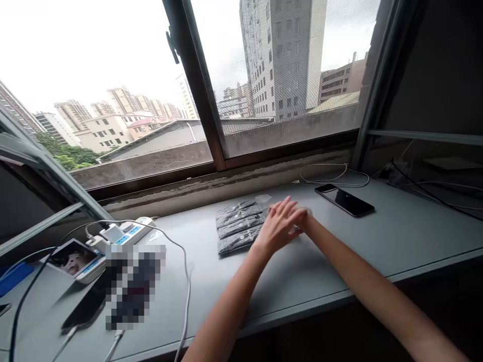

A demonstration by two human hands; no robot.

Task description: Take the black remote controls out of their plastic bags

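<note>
3 dark packets (pixel 238 227) just left of the left hand's fingers (pixel 284 212)

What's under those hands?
Around the left hand and right hand, grey desk and dark wrapped packets show. Whatever is directly beneath is covered, so I can't tell.

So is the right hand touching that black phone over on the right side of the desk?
Apart. The head view shows bare grey desk between the right hand and the black phone.
</note>
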